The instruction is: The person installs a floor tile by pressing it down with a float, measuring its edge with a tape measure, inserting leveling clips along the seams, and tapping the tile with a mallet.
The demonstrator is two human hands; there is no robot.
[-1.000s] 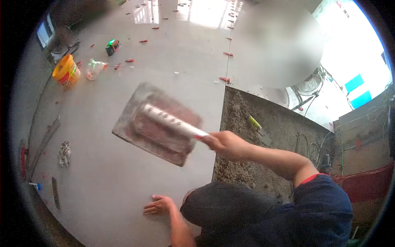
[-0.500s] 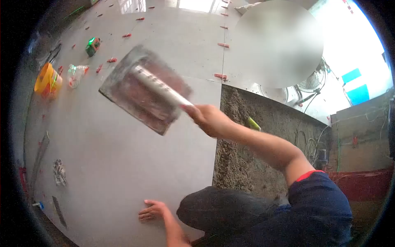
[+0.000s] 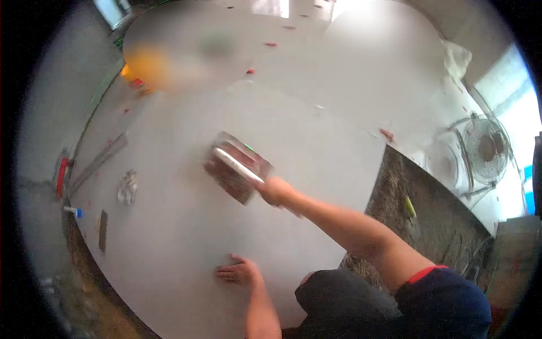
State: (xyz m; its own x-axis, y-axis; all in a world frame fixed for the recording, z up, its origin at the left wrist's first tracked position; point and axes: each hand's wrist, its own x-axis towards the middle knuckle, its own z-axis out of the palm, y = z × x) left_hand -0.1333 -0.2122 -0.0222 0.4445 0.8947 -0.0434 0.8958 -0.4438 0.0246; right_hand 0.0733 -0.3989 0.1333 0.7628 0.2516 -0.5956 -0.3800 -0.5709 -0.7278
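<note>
My right hand [image 3: 275, 191] is closed around the pale handle of a tamping paddle [image 3: 232, 179], a rectangular board with a reddish-brown middle and grey edges. The paddle is a little blurred over the large light-grey floor tile [image 3: 186, 254]; whether it touches the tile I cannot tell. Nearer to my body, my left hand [image 3: 240, 271] rests flat on the same tile, fingers stretched out and holding nothing.
At left lie a crumpled rag or wrapper [image 3: 127, 187], a dark flat strip [image 3: 103, 230] and a long bar [image 3: 101, 161]. Bare mortar bed [image 3: 398, 186] with a yellow-green object [image 3: 410, 207] borders the tile at right. A fan [image 3: 486, 148] stands beyond, and red clips [image 3: 387, 134] mark tile joints.
The paddle has dropped from a raised position close to the camera to nearer the tile. My view has turned and shifted left. The left hand stays flat on the tile.
</note>
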